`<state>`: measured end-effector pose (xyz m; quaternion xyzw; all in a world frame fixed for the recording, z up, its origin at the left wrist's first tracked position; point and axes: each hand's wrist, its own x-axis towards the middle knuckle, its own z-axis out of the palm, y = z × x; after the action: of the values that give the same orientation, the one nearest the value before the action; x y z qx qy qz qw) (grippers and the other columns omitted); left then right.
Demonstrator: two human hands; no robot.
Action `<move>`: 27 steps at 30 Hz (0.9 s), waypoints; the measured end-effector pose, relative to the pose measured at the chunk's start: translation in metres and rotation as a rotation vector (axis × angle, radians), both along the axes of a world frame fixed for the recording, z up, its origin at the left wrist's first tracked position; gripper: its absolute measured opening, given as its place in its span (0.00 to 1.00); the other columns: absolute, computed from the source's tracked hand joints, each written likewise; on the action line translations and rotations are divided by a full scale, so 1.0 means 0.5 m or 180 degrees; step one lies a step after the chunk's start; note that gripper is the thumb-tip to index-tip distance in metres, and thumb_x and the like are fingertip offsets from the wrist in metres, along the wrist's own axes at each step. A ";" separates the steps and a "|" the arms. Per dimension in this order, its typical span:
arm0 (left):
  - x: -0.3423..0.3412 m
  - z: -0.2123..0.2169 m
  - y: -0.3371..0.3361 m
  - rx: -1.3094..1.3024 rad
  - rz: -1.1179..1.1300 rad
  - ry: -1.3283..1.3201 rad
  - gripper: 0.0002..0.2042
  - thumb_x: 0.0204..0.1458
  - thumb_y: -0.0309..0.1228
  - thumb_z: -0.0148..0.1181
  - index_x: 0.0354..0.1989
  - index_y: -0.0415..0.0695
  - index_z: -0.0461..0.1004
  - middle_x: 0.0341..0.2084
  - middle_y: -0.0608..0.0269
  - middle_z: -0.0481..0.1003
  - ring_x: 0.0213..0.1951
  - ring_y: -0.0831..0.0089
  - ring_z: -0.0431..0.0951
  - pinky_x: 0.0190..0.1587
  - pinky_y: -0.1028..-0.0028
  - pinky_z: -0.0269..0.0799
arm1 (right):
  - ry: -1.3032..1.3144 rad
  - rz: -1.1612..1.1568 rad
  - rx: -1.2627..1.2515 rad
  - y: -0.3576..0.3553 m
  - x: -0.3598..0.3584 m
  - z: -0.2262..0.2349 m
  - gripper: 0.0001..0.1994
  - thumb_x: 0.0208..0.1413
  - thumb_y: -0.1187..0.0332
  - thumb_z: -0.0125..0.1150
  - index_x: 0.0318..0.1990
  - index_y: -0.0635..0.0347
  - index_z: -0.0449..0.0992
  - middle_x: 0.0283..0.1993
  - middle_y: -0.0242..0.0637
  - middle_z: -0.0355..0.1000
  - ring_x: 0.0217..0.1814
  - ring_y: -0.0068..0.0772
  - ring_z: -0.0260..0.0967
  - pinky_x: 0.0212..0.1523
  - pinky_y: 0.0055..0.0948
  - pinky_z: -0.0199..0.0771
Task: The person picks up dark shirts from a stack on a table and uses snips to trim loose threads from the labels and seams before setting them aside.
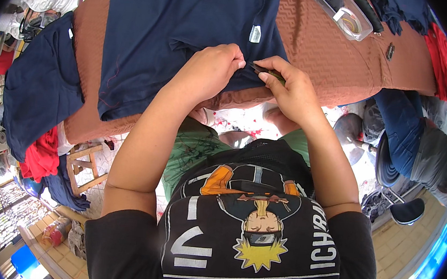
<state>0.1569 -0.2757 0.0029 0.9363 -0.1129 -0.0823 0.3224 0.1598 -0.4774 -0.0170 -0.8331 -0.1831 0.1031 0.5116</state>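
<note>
1. The left hand (211,74) is closed, pinching the hem of the navy garment (169,32) at the table's near edge.
2. The right hand (287,89) grips a small dark tool (265,71), possibly thread snips.
3. Keeping the fabric taut on the brown table cover (323,52) should help a clean snip.

This looked like a small garment workshop or tailoring stall. A worktable (323,52) draped in rust-brown cloth filled the upper frame, with navy garments (165,21) spread on it, more navy and red clothes (39,156) heaped at the left and upper right, and a clear plastic box (348,17) of sundries at the top. A wooden stool (85,166) stood on the tiled floor at lower left.
</note>
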 end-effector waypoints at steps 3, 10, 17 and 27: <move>0.001 -0.002 -0.004 0.0060 -0.0003 -0.0038 0.09 0.59 0.31 0.54 0.39 0.36 0.73 0.35 0.47 0.77 0.39 0.51 0.78 0.42 0.62 0.72 | -0.0235 0.0103 -0.0050 -0.003 0.005 -0.005 0.10 0.56 0.71 0.60 0.45 0.60 0.77 0.40 0.46 0.77 0.43 0.48 0.75 0.45 0.37 0.73; -0.007 0.007 -0.016 0.0203 0.0121 -0.0017 0.08 0.59 0.30 0.53 0.40 0.37 0.73 0.36 0.47 0.77 0.40 0.50 0.77 0.43 0.61 0.71 | -0.0283 0.0302 -0.0460 -0.006 0.018 0.019 0.11 0.55 0.69 0.59 0.45 0.57 0.79 0.41 0.47 0.77 0.44 0.51 0.75 0.46 0.41 0.73; -0.009 0.008 -0.019 0.0206 0.0119 -0.0102 0.09 0.59 0.31 0.53 0.40 0.37 0.73 0.37 0.48 0.77 0.41 0.51 0.77 0.43 0.60 0.72 | -0.0729 0.0446 -0.1097 0.010 0.029 0.031 0.10 0.55 0.67 0.58 0.44 0.54 0.80 0.36 0.46 0.78 0.40 0.52 0.75 0.43 0.46 0.73; -0.031 0.005 -0.016 -0.0013 -0.0056 -0.0626 0.09 0.59 0.31 0.54 0.38 0.38 0.74 0.36 0.51 0.78 0.37 0.53 0.78 0.41 0.63 0.72 | -0.1091 0.0443 -0.1500 0.025 0.021 0.056 0.09 0.55 0.68 0.58 0.42 0.55 0.79 0.34 0.45 0.77 0.40 0.50 0.75 0.40 0.45 0.73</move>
<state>0.1416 -0.2839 0.0056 0.9381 -0.1524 0.0074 0.3109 0.1703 -0.4648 0.0109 -0.9197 -0.2945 0.0354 0.2574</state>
